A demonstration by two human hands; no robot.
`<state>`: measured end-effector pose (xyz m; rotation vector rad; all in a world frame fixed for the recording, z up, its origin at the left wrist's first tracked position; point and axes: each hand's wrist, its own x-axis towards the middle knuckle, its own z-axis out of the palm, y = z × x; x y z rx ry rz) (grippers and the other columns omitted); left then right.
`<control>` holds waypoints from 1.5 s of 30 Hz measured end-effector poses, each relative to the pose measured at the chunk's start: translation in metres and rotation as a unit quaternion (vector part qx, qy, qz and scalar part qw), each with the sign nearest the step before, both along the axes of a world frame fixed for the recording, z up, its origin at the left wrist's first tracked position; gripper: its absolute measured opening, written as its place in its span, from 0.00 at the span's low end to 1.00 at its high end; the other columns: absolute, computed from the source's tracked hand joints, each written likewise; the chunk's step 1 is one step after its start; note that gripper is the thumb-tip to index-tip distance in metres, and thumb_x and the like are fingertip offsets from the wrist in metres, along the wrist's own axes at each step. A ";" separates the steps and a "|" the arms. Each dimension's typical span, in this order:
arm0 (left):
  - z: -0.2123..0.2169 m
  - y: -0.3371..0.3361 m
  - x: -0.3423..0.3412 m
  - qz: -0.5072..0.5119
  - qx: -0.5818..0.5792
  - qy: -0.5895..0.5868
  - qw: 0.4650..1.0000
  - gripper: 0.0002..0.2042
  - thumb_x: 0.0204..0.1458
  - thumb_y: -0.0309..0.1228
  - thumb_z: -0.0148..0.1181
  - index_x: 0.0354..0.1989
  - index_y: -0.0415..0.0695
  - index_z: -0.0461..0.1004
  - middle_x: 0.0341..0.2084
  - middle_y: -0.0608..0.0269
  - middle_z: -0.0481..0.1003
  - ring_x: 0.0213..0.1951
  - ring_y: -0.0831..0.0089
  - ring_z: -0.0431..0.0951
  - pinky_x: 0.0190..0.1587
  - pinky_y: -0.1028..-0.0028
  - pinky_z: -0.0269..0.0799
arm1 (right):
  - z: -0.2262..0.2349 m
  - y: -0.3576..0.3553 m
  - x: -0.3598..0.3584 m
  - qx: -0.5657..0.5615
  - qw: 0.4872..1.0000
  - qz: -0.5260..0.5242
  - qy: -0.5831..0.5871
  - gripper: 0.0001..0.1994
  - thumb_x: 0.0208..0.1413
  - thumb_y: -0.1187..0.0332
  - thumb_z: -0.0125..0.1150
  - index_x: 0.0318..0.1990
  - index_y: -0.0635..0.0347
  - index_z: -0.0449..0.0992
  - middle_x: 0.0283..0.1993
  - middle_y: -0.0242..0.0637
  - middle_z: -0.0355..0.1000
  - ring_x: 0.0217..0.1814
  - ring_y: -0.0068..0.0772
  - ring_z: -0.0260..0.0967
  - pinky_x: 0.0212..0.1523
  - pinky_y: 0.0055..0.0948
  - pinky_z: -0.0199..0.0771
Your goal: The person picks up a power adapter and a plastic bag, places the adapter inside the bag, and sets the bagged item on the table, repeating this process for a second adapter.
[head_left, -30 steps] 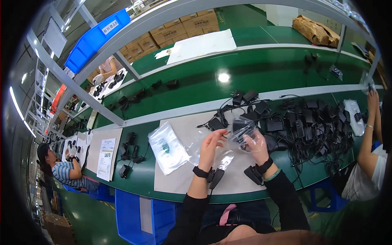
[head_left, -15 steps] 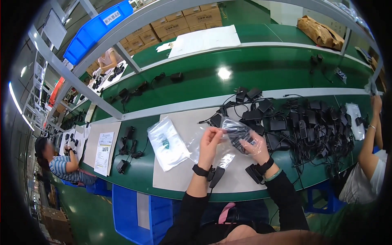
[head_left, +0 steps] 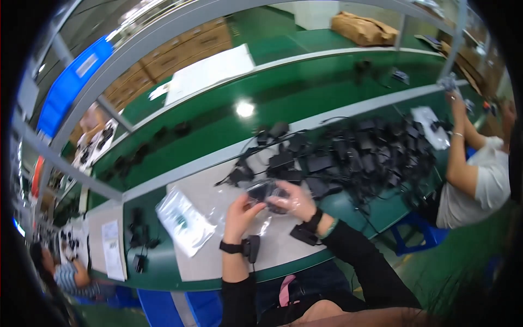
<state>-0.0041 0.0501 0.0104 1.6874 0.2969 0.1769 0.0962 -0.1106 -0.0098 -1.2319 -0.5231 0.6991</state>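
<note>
A black power adapter in a clear plastic bag [head_left: 261, 191] is held up between my two hands above the beige mat [head_left: 196, 266]. My right hand [head_left: 294, 200] is closed round the bag's right side. At its left lower edge, my left hand [head_left: 239, 217] pinches the bag between thumb and fingers. Each wrist wears a black strap with a small black block. On the mat left of my hands lies a stack of clear bags [head_left: 182, 220]. Beyond and right of my hands spreads a heap of black adapters with cables [head_left: 370, 147].
More adapters [head_left: 139, 234] and a paper sheet [head_left: 110, 250] lie at the left. A grey rail [head_left: 218, 147] crosses behind the mat. One co-worker [head_left: 474, 169] works at the right, another [head_left: 73, 272] at the left. Blue bins [head_left: 204, 308] stand below the table edge.
The view has turned, so the scene sits further left and tilted. My left hand has come in closer to the bagged adapter, which is now held lower and flatter between both hands.
</note>
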 end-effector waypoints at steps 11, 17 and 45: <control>-0.016 -0.014 0.011 0.028 -0.182 -0.036 0.982 0.19 0.40 0.21 0.65 0.44 0.38 0.69 0.35 0.64 0.75 0.35 0.77 0.75 0.40 0.77 0.70 | 0.003 -0.001 0.014 -0.028 0.862 -0.103 -0.496 0.20 0.48 0.67 0.60 0.51 0.58 0.70 0.44 0.43 0.66 0.48 0.42 0.64 0.44 0.34 0.67; -0.023 -0.020 0.016 0.071 -0.204 -0.053 0.975 0.17 0.41 0.22 0.64 0.42 0.38 0.71 0.32 0.66 0.75 0.31 0.79 0.74 0.36 0.78 0.69 | 0.018 -0.017 0.020 -0.021 0.859 -0.099 -0.502 0.19 0.46 0.73 0.61 0.49 0.58 0.72 0.31 0.34 0.66 0.38 0.35 0.65 0.37 0.29 0.66; -0.009 -0.017 0.012 0.062 -0.395 -0.109 0.910 0.13 0.48 0.22 0.56 0.44 0.38 0.70 0.37 0.62 0.75 0.40 0.74 0.75 0.45 0.73 0.70 | 0.015 -0.018 0.013 -0.056 0.965 -0.152 -0.208 0.09 0.44 0.75 0.62 0.35 0.57 0.78 0.32 0.34 0.73 0.29 0.28 0.69 0.29 0.24 0.69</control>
